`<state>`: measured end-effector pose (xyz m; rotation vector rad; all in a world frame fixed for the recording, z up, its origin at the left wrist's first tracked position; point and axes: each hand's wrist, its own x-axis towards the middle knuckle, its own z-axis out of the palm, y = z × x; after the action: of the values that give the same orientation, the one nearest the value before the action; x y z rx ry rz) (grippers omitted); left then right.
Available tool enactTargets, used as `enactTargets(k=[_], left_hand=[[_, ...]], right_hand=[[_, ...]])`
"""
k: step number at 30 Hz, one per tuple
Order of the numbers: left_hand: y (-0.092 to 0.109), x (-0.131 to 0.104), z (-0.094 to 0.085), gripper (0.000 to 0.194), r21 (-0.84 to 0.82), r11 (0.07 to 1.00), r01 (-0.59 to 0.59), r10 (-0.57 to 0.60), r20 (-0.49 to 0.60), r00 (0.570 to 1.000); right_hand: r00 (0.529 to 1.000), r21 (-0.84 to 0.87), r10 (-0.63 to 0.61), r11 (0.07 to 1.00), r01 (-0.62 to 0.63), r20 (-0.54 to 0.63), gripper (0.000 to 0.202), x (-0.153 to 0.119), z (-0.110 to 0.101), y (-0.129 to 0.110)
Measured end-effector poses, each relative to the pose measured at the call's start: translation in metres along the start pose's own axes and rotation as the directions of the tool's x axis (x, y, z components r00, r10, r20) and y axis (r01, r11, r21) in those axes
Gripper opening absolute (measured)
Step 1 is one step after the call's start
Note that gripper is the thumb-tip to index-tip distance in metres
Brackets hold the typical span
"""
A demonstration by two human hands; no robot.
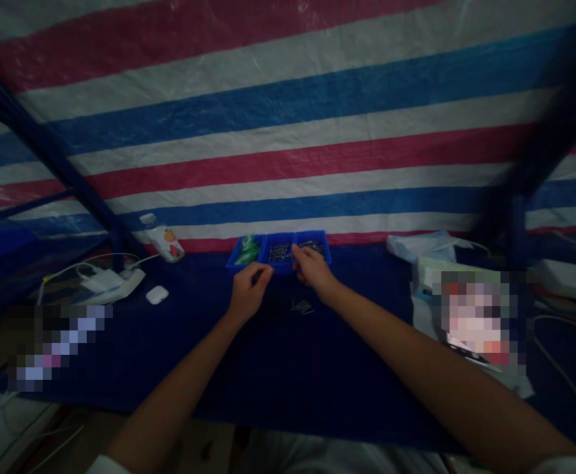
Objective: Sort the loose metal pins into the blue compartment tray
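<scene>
My left hand (251,288) is closed, thumb and fingers pinched together, just in front of the left and middle compartments of a blue tray (276,267). My right hand (312,268) is closed too, fingertips together at the front of the right compartment. Anything in either pinch is too small to make out. A green plastic bag (249,251) fills the left compartment. Small metal pieces (278,252) lie in the middle one, and similar metal pieces (317,247) in the right one, partly hidden by my hand. Several thin metal pins (302,306) lie loose on the dark blue tabletop (288,368).
To the left are a white earbud case (157,295), a tilted bottle (169,243), and a white charger (101,280) with cables. On the right sit plastic packaging (423,247) and a white box (571,278). A striped tarp (288,151) closes off the back, between blue posts.
</scene>
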<state>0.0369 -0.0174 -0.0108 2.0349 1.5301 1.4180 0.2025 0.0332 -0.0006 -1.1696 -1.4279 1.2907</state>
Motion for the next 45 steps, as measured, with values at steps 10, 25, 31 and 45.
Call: enactTargets(k=[10,25,31,45], left_hand=[[0.004,-0.008,0.001,0.031,0.101,0.966,-0.236,0.134,0.583,0.801],[0.002,-0.009,0.005,0.007,0.077,0.96,-0.269,0.148,0.677,0.721],[0.006,-0.007,0.001,0.007,0.093,0.96,-0.265,0.133,0.678,0.722],[0.007,-0.007,0.0,0.011,0.127,0.958,-0.258,0.109,0.67,0.735]], right_hand=[[0.762,-0.603,-0.294,0.477,0.64,0.577,0.025,-0.065,-0.043,0.019],[0.688,-0.652,-0.315,0.227,0.724,0.654,0.02,-0.065,-0.036,0.026],[0.67,-0.637,-0.34,0.219,0.739,0.66,0.021,-0.062,-0.036,0.029],[0.649,-0.55,-0.46,0.348,0.76,0.606,0.025,-0.057,-0.037,0.024]])
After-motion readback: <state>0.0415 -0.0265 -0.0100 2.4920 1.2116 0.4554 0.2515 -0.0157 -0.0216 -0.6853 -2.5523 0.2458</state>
